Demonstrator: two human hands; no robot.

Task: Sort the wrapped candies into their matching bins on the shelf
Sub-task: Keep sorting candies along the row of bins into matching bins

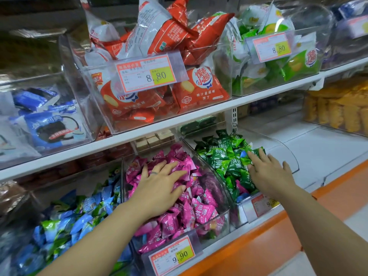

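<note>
Two white shelf tiers (179,120) are running across the view. The upper one is carrying clear tubs of red snack bags (199,90) and green snack bags (298,64).

On the lower tier, three clear bins are sitting side by side. The left bin (111,176) is holding mixed blue and green candies (79,222). The middle bin (223,196) is brimming with pink candies (201,212). The right bin (286,148) is holding green candies (225,156).

The left hand (159,188) is lying flat on the pink heap with its fingers spread wide, gripping nothing. The right hand (270,172) is reaching over the green pile with its fingers stretched out and resting on the wrappers, also gripping nothing that I can see.

A price tag (172,255) reading 9.90 is hanging on the front of the pink bin. A stray pink candy (240,186) is lying among the green ones, below the right hand. A single blue candy (243,154) is peeking out just beside the right fingertips. A thin ring (153,173) is showing on one left finger.
</note>
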